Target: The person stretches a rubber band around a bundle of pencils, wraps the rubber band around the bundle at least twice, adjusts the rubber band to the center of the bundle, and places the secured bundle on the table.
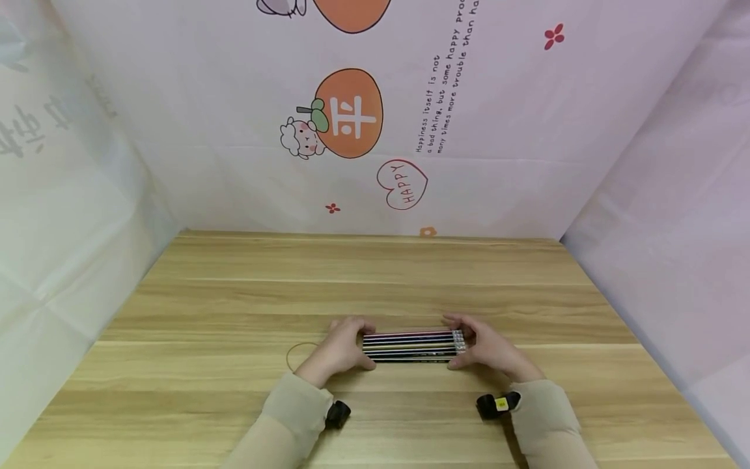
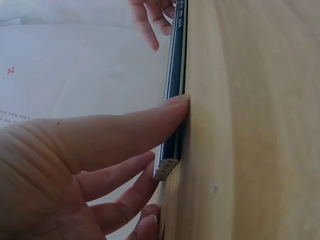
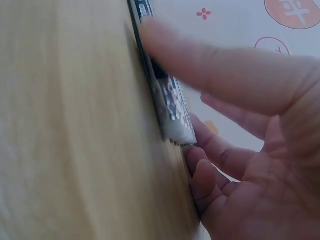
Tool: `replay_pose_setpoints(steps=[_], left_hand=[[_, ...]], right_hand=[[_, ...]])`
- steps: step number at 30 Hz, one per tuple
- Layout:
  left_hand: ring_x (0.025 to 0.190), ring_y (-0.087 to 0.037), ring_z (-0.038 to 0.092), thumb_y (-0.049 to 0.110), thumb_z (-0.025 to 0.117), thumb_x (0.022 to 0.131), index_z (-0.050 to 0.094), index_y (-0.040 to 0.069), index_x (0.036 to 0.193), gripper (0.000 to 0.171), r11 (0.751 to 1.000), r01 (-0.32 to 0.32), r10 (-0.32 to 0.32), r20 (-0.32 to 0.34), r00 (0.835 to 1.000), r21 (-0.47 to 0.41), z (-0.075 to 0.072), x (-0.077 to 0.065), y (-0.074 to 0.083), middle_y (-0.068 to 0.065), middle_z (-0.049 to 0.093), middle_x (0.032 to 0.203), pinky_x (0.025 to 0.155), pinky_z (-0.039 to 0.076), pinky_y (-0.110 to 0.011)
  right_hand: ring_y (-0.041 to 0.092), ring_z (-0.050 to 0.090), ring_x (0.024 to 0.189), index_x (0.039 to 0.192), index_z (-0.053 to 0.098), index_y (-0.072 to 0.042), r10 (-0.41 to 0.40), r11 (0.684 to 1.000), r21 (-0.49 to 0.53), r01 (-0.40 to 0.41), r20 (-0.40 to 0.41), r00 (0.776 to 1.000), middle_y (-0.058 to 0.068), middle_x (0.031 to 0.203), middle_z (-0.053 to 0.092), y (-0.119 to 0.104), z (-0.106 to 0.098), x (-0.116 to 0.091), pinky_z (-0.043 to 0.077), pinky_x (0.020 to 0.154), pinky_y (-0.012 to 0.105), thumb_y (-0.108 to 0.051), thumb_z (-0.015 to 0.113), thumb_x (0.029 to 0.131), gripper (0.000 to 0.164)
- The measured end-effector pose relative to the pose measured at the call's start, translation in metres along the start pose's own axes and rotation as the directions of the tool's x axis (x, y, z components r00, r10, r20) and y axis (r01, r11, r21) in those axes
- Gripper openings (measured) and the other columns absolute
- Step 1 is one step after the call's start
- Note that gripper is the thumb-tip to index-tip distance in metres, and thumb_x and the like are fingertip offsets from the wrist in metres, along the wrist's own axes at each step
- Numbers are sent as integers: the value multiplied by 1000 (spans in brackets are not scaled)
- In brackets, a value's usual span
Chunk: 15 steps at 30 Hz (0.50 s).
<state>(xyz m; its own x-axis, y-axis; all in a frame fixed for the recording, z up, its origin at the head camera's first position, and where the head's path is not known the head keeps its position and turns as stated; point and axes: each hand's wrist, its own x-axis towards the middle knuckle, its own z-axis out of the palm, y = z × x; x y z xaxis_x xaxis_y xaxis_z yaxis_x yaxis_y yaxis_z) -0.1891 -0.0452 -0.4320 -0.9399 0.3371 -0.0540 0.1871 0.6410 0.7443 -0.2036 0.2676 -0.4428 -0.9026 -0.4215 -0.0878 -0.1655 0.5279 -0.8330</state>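
Several dark pencils [image 1: 410, 346] with coloured stripes lie side by side in a flat row on the wooden table, silver ferrules and white erasers at the right end. My left hand [image 1: 341, 350] pinches their left end, thumb along the near edge and fingers at the far edge. In the left wrist view the plain cut ends of the pencils [image 2: 167, 167] show below the thumb. My right hand [image 1: 491, 348] spans the eraser end, its thumb on the near side and fingers on the far side. The white erasers [image 3: 180, 132] show between them in the right wrist view.
A thin tan loop [image 1: 288, 357], like a rubber band, lies on the table [image 1: 375, 273] beside the left hand and is partly hidden by it. Printed white sheeting [image 1: 234, 189] rises along the table's back edge and both sides.
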Motion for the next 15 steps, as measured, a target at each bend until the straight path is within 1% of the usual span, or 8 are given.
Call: replay_pose_setpoints(steps=[3,6,9,11,15], left_hand=[[123,-37,44,6,90,65,66,1,119,59,1000,8,-8,-1,1000,-11,0,0,0,-16,61,131,106,38,-52],[121,-36,46,6,90,66,67,1,118,57,1000,6,-6,-7,1000,-6,0,0,0,-14,65,126,105,38,-51],[118,-35,47,6,90,66,68,1,117,56,1000,4,-4,-10,1000,-10,0,1,-1,-13,68,120,104,38,-49],[117,-34,47,6,89,66,68,1,116,55,1000,4,-4,-9,1000,-17,0,1,-1,-12,69,117,103,39,-49],[112,-30,47,7,87,71,69,2,113,46,999,5,-4,6,1000,-31,1,1,-3,-9,70,109,99,40,-46]], right_hand=[[23,44,93,143,45,4,-15,999,-28,15,-13,1000,25,128,57,-1,2,1,41,76,25,-9,90,67,89],[23,45,96,142,46,6,-20,999,-49,20,-12,1000,25,127,57,-3,2,2,40,79,26,-8,89,67,87],[23,45,98,139,49,6,-8,998,-66,7,-18,1000,23,125,57,-3,3,2,39,81,26,-7,89,67,83],[22,44,96,137,51,6,-2,998,-64,1,-19,1000,22,121,59,-3,3,2,39,79,25,-7,88,68,80],[20,44,86,133,53,8,5,999,-45,-5,-12,1000,16,103,57,-5,3,2,39,70,23,-5,86,72,71]])
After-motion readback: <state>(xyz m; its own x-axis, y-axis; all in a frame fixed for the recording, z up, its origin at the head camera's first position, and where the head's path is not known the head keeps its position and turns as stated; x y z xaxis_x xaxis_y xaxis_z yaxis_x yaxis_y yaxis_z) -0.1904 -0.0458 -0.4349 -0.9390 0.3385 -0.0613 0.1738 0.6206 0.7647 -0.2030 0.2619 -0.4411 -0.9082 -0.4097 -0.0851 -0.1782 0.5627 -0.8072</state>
